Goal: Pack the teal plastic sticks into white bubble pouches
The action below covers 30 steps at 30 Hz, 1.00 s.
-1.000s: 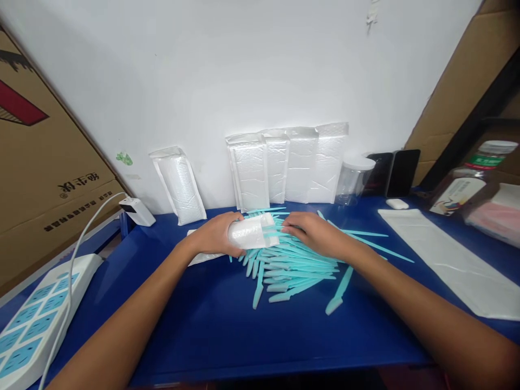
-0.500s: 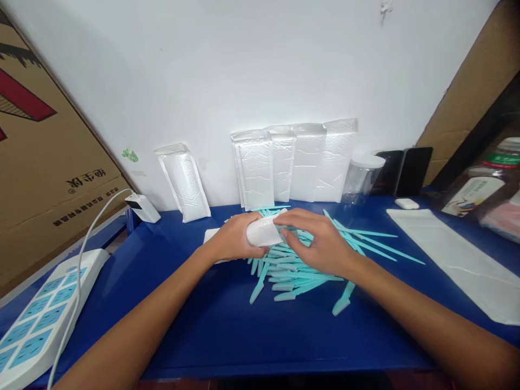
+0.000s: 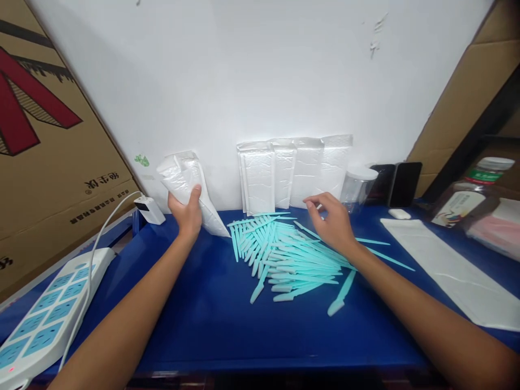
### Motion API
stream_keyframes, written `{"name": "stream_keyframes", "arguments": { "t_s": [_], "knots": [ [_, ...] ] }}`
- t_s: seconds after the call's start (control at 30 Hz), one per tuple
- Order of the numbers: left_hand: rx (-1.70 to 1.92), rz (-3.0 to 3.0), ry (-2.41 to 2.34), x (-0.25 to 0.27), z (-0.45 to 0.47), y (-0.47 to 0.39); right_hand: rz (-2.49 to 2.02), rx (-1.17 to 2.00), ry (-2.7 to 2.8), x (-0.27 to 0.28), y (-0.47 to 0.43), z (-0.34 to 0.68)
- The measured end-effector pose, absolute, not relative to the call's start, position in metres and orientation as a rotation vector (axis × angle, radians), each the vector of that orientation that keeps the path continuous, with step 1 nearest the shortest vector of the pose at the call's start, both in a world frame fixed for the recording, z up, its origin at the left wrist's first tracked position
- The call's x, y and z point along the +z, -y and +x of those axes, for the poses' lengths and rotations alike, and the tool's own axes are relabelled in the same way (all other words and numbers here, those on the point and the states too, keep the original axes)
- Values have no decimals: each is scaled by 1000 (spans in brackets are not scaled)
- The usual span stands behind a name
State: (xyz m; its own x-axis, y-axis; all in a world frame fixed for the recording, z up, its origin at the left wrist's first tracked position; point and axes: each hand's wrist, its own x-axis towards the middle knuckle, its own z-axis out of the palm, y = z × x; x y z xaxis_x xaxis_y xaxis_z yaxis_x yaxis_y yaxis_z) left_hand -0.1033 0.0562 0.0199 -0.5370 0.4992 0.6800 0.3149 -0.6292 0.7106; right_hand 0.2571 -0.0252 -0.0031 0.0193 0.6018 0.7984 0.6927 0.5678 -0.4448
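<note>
My left hand (image 3: pixel 187 214) grips a white padded envelope (image 3: pixel 190 184), thumb across its front. The envelope is tilted, in front of another padded envelope (image 3: pixel 187 157) that leans on the wall and is mostly covered. My right hand (image 3: pixel 332 221) hovers over the back right of a pile of turquoise eyebrow razors (image 3: pixel 284 254). Its fingers are loosely curled and apart from the thumb, with nothing visible between them. The razors lie fanned out on the blue table (image 3: pixel 227 325), with a few loose ones at the edges.
Several padded envelopes (image 3: pixel 260 179) stand against the wall. To their right are a clear lidded jar (image 3: pixel 357 189), dark phones (image 3: pixel 405 184) and a white earphone case (image 3: pixel 400 214). A flat white envelope (image 3: pixel 447 265) lies at right. A power strip (image 3: pixel 49 314) and white charger (image 3: pixel 149 210) are at left.
My left hand has carried the padded envelope from above the razors left to the wall. My right hand has let go of it and stays over the pile. The view has shifted slightly.
</note>
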Motion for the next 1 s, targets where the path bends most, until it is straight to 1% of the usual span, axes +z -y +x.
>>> {"name": "stream_keyframes", "arguments": {
  "t_s": [0.1, 0.23, 0.37, 0.43, 0.57, 0.67, 0.83, 1.0],
  "knots": [
    [2270, 1549, -1397, 10, -102, -55, -1117, -69, 1702, -6, 25, 257],
    [1950, 1666, -1450, -11, -83, -47, -1126, -27, 1735, -9, 24, 258],
    [1791, 1735, -1571, -30, -70, -43, -1125, 17, 1757, -10, 22, 260],
    [1812, 1718, -1633, -32, -71, -45, -1120, 29, 1760, -9, 23, 259],
    [2010, 1647, -1732, -26, -82, -58, -1111, 45, 1751, -8, 24, 257],
    [2119, 1651, -1717, -21, -89, -75, -1115, 66, 1754, -12, 24, 257],
    [2091, 1746, -1670, -17, -85, -106, -1116, 88, 1771, -17, 22, 257],
    [2113, 1662, -1757, -23, -73, -127, -1110, 123, 1813, -14, 25, 254]
  ]
}}
